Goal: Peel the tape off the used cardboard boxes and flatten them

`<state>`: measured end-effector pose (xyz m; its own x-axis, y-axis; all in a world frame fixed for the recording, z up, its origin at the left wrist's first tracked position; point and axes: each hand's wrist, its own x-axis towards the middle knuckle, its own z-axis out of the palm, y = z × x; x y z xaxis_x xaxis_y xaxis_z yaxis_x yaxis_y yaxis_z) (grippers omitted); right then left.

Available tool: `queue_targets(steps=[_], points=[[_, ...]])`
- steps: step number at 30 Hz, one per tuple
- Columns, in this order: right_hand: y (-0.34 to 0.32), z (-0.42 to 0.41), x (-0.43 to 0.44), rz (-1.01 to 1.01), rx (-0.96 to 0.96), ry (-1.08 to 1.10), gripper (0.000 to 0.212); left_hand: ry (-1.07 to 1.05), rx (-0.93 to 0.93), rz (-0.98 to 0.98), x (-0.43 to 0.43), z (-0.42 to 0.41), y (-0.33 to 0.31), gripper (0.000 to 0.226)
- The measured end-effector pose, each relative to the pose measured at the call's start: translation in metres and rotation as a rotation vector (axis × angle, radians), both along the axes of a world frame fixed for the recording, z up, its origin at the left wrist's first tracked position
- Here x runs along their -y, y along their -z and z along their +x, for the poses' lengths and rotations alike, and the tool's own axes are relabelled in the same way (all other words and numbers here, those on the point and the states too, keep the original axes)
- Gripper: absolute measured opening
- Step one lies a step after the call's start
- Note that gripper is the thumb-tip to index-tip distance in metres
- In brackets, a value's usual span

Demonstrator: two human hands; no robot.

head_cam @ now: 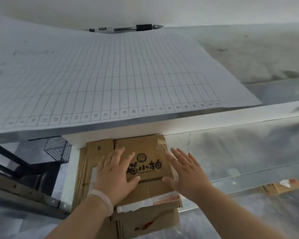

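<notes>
Far to my left, under the table edge, sits a dark wire basket [59, 149]; I cannot tell what is in it. Next comes a stack of flattened cardboard boxes [85, 169], lying under the edge of the white table [128, 129], one of them marked with a 9. On top of the stack lies the printed box [145, 188], pressed flat, with dark lettering and a round logo on its face. My left hand [116, 171], a pale wristband [102, 198] on the wrist, rests palm-down on its left half, fingers straight and spread, gripping nothing. A scrap of clear tape [161, 144] sticks to the box's far right corner, and a white label strip [145, 202] runs along its near edge. My right hand [188, 171] lies flat over the box's right edge, fingers also straight and spread. Above, on the table, a gridded sheet of paper [110, 75] is spread out with a pen [128, 28] beyond it. Far right, more cardboard [280, 187] lies low down, blurred.
</notes>
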<state>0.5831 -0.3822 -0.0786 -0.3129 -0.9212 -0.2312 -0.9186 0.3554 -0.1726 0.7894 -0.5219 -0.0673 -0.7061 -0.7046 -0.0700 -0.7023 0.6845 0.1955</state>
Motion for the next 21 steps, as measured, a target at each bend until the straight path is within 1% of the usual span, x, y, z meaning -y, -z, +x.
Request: queue_targets(steps=[3,5,7,10,14,18,21], points=[[-0.013,-0.021,-0.027,-0.067,-0.055,0.057,0.089,0.096,-0.077,-0.043,-0.022,-0.033,-0.012,0.072],[-0.020,-0.036,-0.052,-0.157,-0.126,0.118,0.084,0.163,-0.120,-0.074,-0.038,-0.062,-0.020,0.069],[-0.025,-0.054,-0.081,-0.193,-0.143,0.201,0.076,0.230,-0.164,-0.131,-0.057,-0.094,-0.028,0.068],[-0.033,-0.087,-0.132,-0.234,-0.188,0.293,0.076,0.315,-0.177,-0.198,-0.092,-0.149,-0.040,0.067],[-0.055,-0.134,-0.214,-0.294,-0.285,0.439,0.079,0.442,-0.230,-0.248,-0.159,-0.225,-0.057,0.064],[-0.077,-0.178,-0.291,-0.290,-0.282,0.548,0.081,0.533,-0.317,-0.265,-0.232,-0.295,-0.074,0.064],[-0.087,-0.212,-0.359,-0.318,-0.316,0.618,0.086,0.600,-0.377,-0.233,-0.292,-0.348,-0.084,0.063]])
